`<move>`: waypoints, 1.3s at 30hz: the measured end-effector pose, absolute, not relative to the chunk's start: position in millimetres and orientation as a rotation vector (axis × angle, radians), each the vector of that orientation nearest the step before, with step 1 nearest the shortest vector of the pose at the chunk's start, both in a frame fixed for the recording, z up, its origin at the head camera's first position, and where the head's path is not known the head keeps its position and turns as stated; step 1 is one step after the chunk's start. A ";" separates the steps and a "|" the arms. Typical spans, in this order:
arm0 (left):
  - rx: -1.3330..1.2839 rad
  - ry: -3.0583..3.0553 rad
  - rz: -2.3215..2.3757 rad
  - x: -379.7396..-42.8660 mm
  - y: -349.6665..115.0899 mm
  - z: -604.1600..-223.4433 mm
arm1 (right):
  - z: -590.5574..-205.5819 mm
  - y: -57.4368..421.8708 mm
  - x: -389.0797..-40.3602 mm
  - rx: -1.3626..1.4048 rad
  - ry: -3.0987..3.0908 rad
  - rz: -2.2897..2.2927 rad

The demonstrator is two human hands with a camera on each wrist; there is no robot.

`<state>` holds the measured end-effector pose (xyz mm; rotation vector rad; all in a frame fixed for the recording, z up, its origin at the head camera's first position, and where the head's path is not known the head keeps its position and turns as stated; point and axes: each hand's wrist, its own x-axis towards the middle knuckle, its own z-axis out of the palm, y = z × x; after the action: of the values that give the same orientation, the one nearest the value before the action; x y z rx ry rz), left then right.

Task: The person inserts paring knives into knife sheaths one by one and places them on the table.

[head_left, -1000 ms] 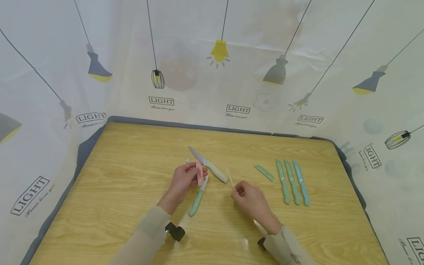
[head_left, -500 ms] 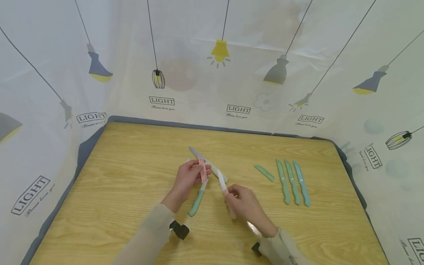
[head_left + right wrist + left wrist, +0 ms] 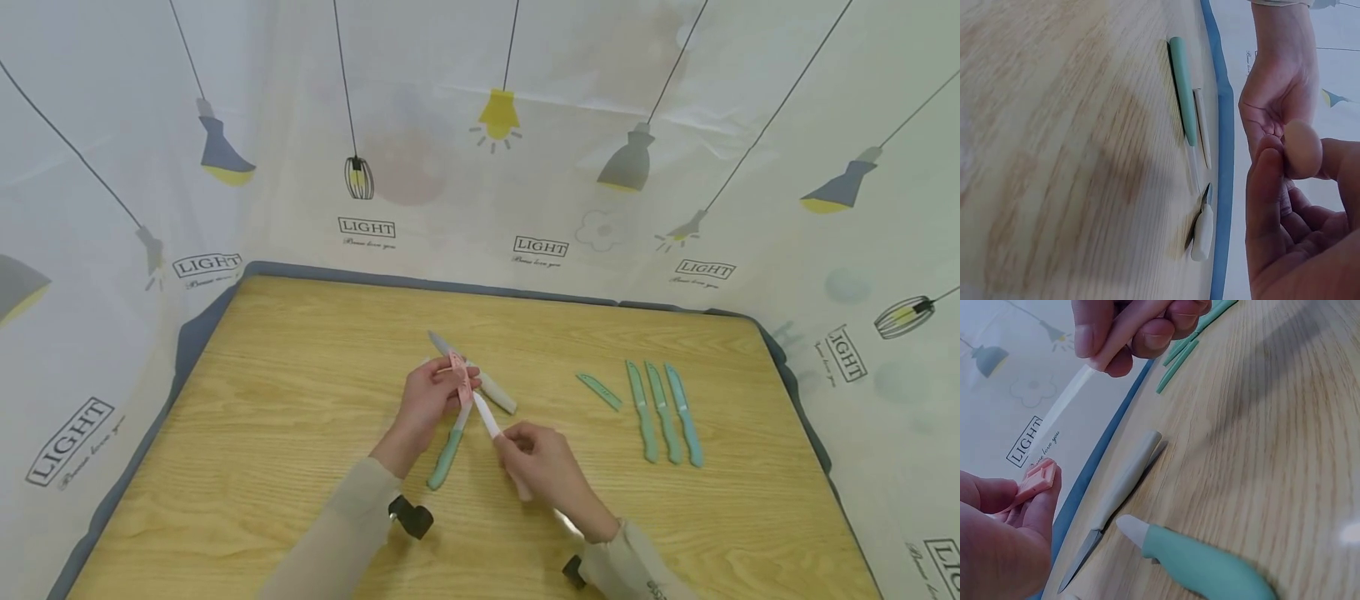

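Observation:
My left hand (image 3: 423,404) pinches a pink knife sheath (image 3: 460,377) between thumb and fingers, its end turned toward the other hand. In my right hand (image 3: 551,467) is a paring knife with a white blade (image 3: 487,415) and a pink handle (image 3: 1132,328). The blade points away and left, its tip right at the sheath's near end in the head view. Below the left hand lies a green-handled knife (image 3: 445,460), its white blade partly hidden. A cream-handled knife (image 3: 498,395) with a grey metal blade lies just behind the hands.
On the right of the wooden table (image 3: 300,350), two green knives (image 3: 641,417) and a blue knife (image 3: 684,417) lie side by side in sheaths. A loose green sheath (image 3: 597,391) lies left of them. A slim white piece (image 3: 1202,128) lies beside the green-handled knife.
The right hand has moved left and turned the knife, bringing its blade tip to the sheath. The left hand has shifted slightly right and tilted the sheath.

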<state>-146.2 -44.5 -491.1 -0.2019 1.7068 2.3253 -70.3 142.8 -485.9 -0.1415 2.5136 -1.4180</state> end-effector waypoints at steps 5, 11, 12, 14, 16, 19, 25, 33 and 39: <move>-0.189 1.684 2.365 -146.9 -44.4 -490.6 | -488.2 141.9 -70.1 -0.171 2.476 -1.431; -0.171 1.683 2.397 -147.1 -43.2 -489.1 | -488.8 140.9 -69.7 -0.198 2.451 -1.455; -0.169 1.682 2.401 -147.2 -42.9 -489.0 | -489.0 140.9 -69.9 -0.199 2.448 -1.457; -0.171 1.670 2.411 -147.8 -42.6 -488.9 | -489.2 141.1 -70.4 -0.204 2.447 -1.459; -0.175 1.658 2.419 -148.2 -41.9 -488.7 | -488.8 141.3 -70.9 -0.208 2.445 -1.455; -0.188 1.646 2.418 -148.7 -41.0 -488.0 | -487.8 141.6 -71.7 -0.220 2.447 -1.444; -0.180 1.633 2.412 -148.5 -39.5 -486.2 | -487.8 141.4 -72.4 -0.223 2.443 -1.434; -0.171 1.633 2.395 -147.2 -37.8 -486.6 | -486.0 140.4 -71.4 -0.244 2.425 -1.440; -0.173 1.618 2.393 -148.1 -37.0 -486.6 | -483.7 140.0 -71.3 -0.242 2.412 -1.463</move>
<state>-148.1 -37.0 -486.6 -0.1732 1.6180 2.3930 -71.3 140.0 -483.7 -0.2423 2.4118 -1.4626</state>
